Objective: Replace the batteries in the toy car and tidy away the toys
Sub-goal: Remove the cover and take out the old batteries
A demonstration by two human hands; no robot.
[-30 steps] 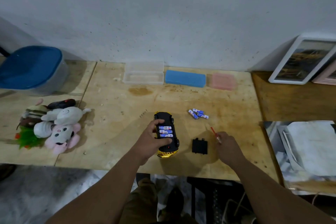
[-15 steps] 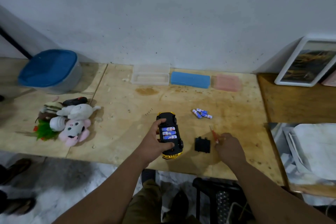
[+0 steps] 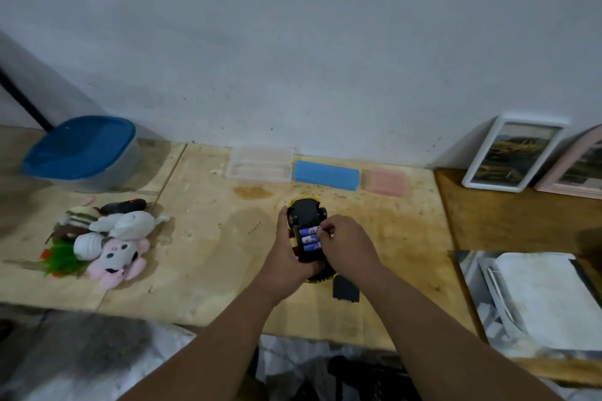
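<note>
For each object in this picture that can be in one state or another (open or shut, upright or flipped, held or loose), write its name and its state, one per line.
Toy car: upside down, battery bay open, batteries inside.
Battery cover: off, lying on the table.
Left hand: grips the car.
Right hand: fingertips at the batteries.
Blue-lidded tub: lid on.
Clear case: open.
Blue case: shut.

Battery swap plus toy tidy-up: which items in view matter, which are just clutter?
Job items:
toy car, upside down, gripped by left hand
batteries in its bay, right hand at them
battery cover
plush toys
blue-lidded tub, likely toy storage

Lying about:
clear case
blue case
pink case
picture frames
papers
</note>
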